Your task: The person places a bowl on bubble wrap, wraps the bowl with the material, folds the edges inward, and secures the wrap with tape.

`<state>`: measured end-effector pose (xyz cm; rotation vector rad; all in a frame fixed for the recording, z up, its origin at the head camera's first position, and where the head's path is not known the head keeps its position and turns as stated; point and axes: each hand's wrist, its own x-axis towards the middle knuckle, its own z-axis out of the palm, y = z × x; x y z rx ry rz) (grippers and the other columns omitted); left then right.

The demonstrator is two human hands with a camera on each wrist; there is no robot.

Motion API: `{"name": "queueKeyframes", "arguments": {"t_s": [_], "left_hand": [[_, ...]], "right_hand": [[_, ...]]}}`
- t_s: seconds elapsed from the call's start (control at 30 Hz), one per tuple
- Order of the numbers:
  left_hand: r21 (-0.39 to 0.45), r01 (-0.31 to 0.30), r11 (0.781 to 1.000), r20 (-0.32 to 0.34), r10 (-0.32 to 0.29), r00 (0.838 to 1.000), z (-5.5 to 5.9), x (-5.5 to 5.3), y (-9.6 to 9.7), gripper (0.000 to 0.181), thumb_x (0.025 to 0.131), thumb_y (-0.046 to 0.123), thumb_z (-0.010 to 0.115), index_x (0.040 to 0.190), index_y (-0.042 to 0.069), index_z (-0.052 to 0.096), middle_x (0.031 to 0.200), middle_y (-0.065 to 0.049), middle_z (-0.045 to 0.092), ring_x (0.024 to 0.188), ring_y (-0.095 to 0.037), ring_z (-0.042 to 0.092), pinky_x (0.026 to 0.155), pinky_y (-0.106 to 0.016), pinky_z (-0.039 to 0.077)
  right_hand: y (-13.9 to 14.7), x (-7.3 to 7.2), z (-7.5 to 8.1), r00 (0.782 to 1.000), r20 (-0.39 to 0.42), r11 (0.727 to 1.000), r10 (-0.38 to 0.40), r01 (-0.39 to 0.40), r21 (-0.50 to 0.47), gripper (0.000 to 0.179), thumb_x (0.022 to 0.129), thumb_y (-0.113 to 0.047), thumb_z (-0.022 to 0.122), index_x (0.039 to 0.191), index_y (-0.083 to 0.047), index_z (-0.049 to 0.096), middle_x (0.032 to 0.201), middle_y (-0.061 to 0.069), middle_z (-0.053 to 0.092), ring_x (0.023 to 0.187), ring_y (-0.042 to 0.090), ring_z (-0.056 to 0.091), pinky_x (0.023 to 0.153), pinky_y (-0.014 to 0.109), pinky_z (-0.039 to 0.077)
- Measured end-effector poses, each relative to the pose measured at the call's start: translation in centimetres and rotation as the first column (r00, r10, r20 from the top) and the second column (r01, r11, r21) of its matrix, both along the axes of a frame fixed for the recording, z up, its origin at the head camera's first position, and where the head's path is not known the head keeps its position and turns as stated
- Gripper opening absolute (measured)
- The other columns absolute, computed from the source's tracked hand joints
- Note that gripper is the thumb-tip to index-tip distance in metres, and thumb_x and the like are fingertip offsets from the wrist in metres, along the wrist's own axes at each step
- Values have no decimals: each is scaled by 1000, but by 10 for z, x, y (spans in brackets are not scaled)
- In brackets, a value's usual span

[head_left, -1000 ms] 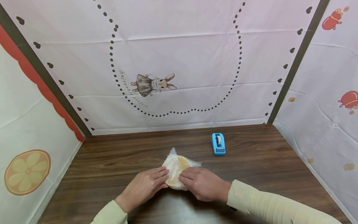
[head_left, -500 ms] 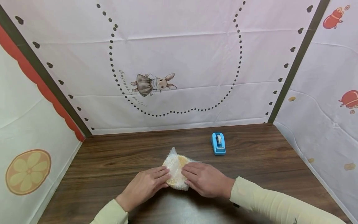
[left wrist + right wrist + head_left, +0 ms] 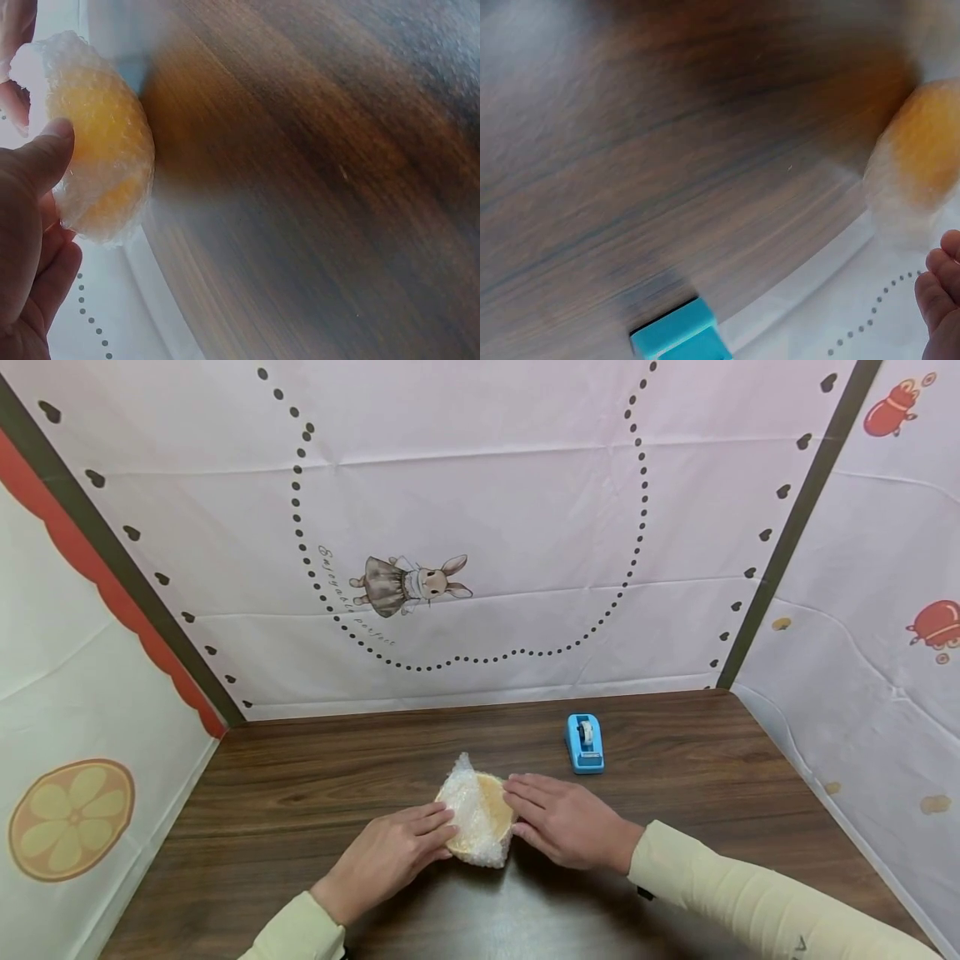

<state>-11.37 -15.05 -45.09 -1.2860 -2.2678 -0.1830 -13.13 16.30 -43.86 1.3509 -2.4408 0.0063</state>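
Note:
A round, flat yellow-orange thing in bubble wrap lies on the table in the head view, with one pointed wrap corner standing up at its far side. My left hand holds its left edge; the left wrist view shows the thumb on the wrap and the fingers behind. My right hand reaches to the right edge with fairly straight fingers, fingertips right at the wrap. Part of the yellow face shows bare of the white overlapping layer. In the right wrist view only some fingers show, below the wrapped thing.
A blue tape dispenser with a roll of tape stands farther back, right of the bundle. The brown wooden table meets a printed white cloth wall at the back, with more cloth at both sides.
My right hand has slid right and away from me, from the top of the bundle to its right edge. The wrap's right corner no longer shows. My left hand stays put.

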Motion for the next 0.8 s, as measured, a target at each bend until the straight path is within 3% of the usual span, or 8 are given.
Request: {"name": "queueKeyframes", "arguments": {"t_s": [0.47,0.8], "left_hand": [[10,3,1000,-13,-3,1000,2,1,-2,32,82,26,86,112,14,80,118,-6,80,111,-20,77,89,-33,63],[18,6,1000,-19,-5,1000,2,1,-2,33,82,26,87,112,14,80,118,-5,80,111,-20,77,89,-33,63]], "right_hand": [[18,-10,3,990,94,994,-108,107,14,57,112,-41,42,155,-5,49,161,11,51,152,25,47,124,41,41],[31,-17,5,982,93,986,-163,164,-5,58,111,-41,46,154,-2,48,161,13,49,151,28,47,122,43,42]]}}
